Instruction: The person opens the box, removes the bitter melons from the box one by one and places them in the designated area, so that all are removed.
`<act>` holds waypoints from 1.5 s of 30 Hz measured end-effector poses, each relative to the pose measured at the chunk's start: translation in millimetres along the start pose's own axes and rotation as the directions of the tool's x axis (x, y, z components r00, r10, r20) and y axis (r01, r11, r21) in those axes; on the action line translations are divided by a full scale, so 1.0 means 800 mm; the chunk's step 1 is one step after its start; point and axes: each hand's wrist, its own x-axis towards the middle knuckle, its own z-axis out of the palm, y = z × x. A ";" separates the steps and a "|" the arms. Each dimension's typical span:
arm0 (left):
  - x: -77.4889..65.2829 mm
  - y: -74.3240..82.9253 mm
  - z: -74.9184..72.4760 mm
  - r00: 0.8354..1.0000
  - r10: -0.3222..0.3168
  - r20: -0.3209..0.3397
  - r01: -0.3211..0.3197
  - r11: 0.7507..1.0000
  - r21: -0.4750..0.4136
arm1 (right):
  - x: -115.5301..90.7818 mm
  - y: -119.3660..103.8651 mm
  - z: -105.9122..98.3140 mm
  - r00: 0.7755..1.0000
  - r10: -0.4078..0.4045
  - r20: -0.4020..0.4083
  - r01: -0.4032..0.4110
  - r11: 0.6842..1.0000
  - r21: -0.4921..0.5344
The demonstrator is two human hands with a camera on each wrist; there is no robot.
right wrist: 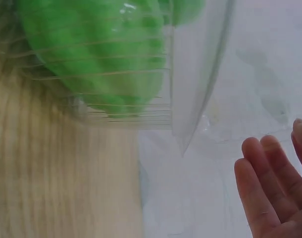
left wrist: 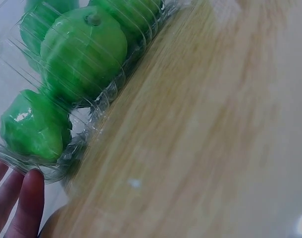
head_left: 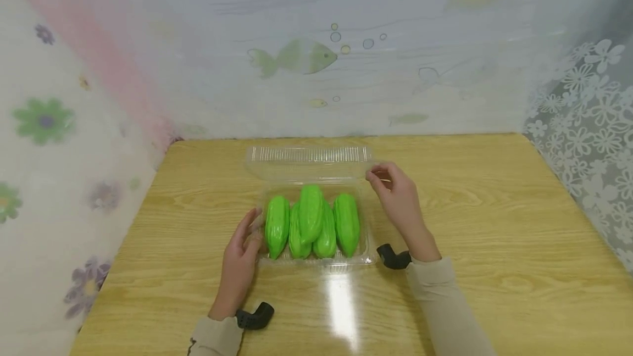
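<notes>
A clear plastic clamshell box sits on the table with its hinged lid raised at the back. Inside lie several glossy green, ribbed, elongated fruits, one stacked on top; their exact kind is unclear. My left hand rests at the box's left side, its fingers touching or nearly touching the wall. My right hand hovers by the lid's right edge, fingers extended and slightly bent. In the right wrist view they stand apart from the plastic, holding nothing.
The wood-grain table extends around the box. Behind it hangs a fish-patterned curtain; a flowered sheet closes the left side and lacy floral fabric the right. Black wrist mounts jut from both wrists.
</notes>
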 end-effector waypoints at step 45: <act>0.000 -0.003 0.001 1.000 0.019 -0.010 -0.019 1.000 -0.021 | 0.059 0.066 0.027 0.992 0.095 0.079 -0.095 0.995 0.000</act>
